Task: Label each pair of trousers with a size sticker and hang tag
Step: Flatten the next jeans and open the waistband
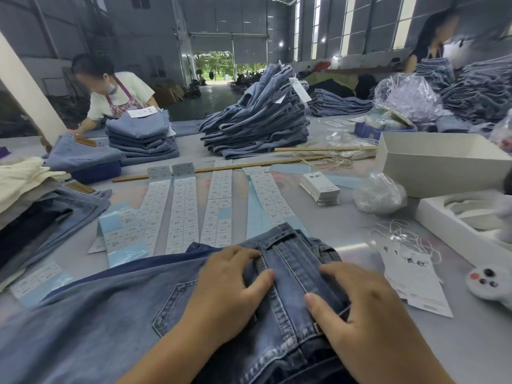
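Observation:
A pair of blue denim trousers (110, 314) lies across the near table edge, waistband pointing away from me. My left hand (230, 292) rests on the waistband with fingers bent, pressing the cloth beside a belt loop. My right hand (357, 309) lies on the right side of the same waistband, thumb and fingers curled on the denim edge. Several strips of size stickers (182, 212) lie in rows just beyond the trousers. White hang tags (415, 281) with strings sit to the right of my right hand.
A tall stack of folded jeans (257, 126) stands mid-table, a smaller pile (141, 137) to its left where a person in an apron works. White boxes (443, 162), a plastic bag (379, 195), a tag stack (321, 187) and wooden sticks (210, 169) lie right and centre.

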{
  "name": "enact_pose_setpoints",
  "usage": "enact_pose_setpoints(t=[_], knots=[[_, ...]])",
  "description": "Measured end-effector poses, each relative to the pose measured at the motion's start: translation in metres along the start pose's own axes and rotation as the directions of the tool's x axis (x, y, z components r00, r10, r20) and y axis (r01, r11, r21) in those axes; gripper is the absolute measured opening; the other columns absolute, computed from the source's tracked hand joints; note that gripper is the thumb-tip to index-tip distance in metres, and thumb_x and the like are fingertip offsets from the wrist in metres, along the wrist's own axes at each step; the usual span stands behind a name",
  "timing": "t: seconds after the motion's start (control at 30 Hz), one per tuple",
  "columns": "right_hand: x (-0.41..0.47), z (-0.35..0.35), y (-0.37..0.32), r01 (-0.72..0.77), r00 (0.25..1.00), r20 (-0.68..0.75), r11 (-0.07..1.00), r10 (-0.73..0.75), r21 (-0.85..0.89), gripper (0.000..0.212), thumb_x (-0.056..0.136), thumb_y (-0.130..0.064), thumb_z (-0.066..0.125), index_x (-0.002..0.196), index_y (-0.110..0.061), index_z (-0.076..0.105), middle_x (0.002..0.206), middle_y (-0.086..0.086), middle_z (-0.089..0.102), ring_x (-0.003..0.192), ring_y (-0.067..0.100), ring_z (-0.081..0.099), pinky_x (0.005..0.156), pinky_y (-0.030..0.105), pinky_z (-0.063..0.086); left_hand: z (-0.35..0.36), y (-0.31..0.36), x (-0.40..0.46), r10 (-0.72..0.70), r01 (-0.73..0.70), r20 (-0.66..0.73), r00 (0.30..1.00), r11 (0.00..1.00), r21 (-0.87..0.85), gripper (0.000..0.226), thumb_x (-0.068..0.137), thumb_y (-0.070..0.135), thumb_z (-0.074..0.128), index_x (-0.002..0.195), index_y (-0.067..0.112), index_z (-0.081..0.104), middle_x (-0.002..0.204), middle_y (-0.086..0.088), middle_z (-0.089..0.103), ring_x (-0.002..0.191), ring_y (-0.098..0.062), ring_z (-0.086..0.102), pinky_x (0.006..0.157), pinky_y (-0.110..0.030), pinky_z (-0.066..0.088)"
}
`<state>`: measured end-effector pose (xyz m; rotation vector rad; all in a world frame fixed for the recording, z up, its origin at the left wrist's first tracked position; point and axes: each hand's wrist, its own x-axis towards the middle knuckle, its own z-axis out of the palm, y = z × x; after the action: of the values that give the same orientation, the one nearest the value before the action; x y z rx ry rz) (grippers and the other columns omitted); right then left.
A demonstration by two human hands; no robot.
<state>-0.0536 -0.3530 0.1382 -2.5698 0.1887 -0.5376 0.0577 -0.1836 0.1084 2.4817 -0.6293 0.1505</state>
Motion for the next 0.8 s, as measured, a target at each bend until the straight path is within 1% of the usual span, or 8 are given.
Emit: enact_pose_setpoints(t=[0.07, 0.13, 0.27, 0.37, 0.43, 0.53, 0.7, 0.8], knots=[[-0.004, 0.002, -0.007, 0.089, 0.988, -0.126, 0.995, -0.095, -0.051, 0.041, 0.066, -0.027, 0.087, 0.104, -0.023, 0.073, 0.107, -0.012, 0.068, 0.103, 0.02, 0.062, 0.092, 0.038, 0.046, -0.005, 0.012, 0.004, -0.042, 0.033, -0.083, 0.996, 0.994, -0.103, 0.033, 0.084, 0.065, 0.047, 0.09, 0.036, 0.063, 0.094, 0.02, 0.057, 0.094, -0.003, 0.052, 0.082, -0.027, 0.04], [-0.007, 0.006, -0.016, 0.165, 0.96, -0.216, 0.982, -0.181, -0.09, 0.041, 0.054, -0.017, 0.086, 0.094, -0.016, 0.077, 0.106, 0.003, 0.073, 0.094, 0.028, 0.069, 0.087, 0.046, 0.052, -0.011, 0.026, 0.007, -0.112, 0.11, 0.006, 0.994, 0.962, -0.251, 0.054, 0.074, 0.078, 0.039, 0.074, 0.029, 0.06, 0.072, 0.012, 0.061, 0.069, -0.002, 0.055, 0.064, -0.027, 0.039], [-0.011, 0.011, -0.027, 0.317, 0.925, -0.208, 0.948, -0.318, -0.038, 0.03, 0.057, -0.021, 0.066, 0.085, -0.016, 0.077, 0.09, -0.001, 0.074, 0.079, 0.024, 0.068, 0.072, 0.035, 0.058, -0.015, 0.049, 0.017, -0.173, 0.276, 0.302, 0.937, 0.899, -0.339, 0.077, 0.059, 0.093, 0.041, 0.073, 0.022, 0.067, 0.066, 0.013, 0.068, 0.063, -0.002, 0.063, 0.068, -0.032, 0.048], [-0.018, 0.012, -0.035, 0.397, 0.897, -0.25, 0.914, -0.365, 0.089, 0.021, 0.06, -0.02, 0.067, 0.079, -0.023, 0.077, 0.085, -0.01, 0.073, 0.076, 0.008, 0.066, 0.069, 0.022, 0.056, -0.011, 0.048, 0.025, -0.242, 0.391, 0.36, 0.901, 0.813, -0.431, 0.044, 0.078, 0.059, 0.067, 0.062, 0.019, 0.067, 0.055, 0.01, 0.064, 0.054, -0.008, 0.06, 0.068, -0.032, 0.049], [-0.019, 0.011, -0.035, 0.38, 0.902, -0.308, 0.895, -0.302, 0.235, 0.021, 0.063, -0.015, 0.071, 0.079, -0.026, 0.075, 0.092, -0.015, 0.07, 0.082, 0.001, 0.066, 0.074, 0.017, 0.053, -0.01, 0.042, 0.02, -0.202, 0.384, 0.378, 0.903, 0.774, -0.504, 0.025, 0.082, 0.036, 0.073, 0.065, 0.017, 0.067, 0.061, 0.003, 0.064, 0.061, -0.013, 0.058, 0.071, -0.036, 0.049], [-0.014, 0.004, -0.027, 0.293, 0.931, -0.313, 0.897, -0.188, 0.33, 0.017, 0.069, -0.012, 0.069, 0.079, -0.026, 0.072, 0.09, -0.019, 0.066, 0.084, 0.001, 0.064, 0.072, 0.01, 0.049, -0.017, 0.033, 0.003, -0.111, 0.364, 0.387, 0.915, 0.641, -0.676, 0.013, 0.076, 0.031, 0.072, 0.071, 0.02, 0.069, 0.068, -0.002, 0.059, 0.067, -0.014, 0.052, 0.069, -0.03, 0.042], [0.002, -0.009, -0.018, 0.052, 0.999, -0.009, 0.941, -0.052, 0.333, 0.012, 0.088, -0.043, 0.054, 0.081, -0.039, 0.062, 0.095, -0.035, 0.056, 0.089, -0.008, 0.055, 0.07, 0.006, 0.042, -0.025, 0.019, -0.02, -0.201, 0.4, 0.346, 0.917, 0.486, -0.777, 0.019, 0.054, 0.029, 0.068, 0.064, 0.017, 0.057, 0.074, -0.014, 0.051, 0.076, -0.028, 0.046, 0.078, -0.043, 0.036], [0.01, -0.015, -0.015, -0.034, 0.999, 0.025, 0.947, 0.028, 0.318, 0.009, 0.085, -0.041, 0.057, 0.085, -0.036, 0.065, 0.078, -0.02, 0.064, 0.081, -0.011, 0.057, 0.068, 0.005, 0.043, -0.028, 0.02, -0.03, -0.142, 0.368, 0.343, 0.929, 0.466, -0.805, 0.011, 0.056, 0.02, 0.063, 0.052, 0.02, 0.054, 0.063, -0.007, 0.052, 0.064, -0.023, 0.051, 0.071, -0.034, 0.043]])
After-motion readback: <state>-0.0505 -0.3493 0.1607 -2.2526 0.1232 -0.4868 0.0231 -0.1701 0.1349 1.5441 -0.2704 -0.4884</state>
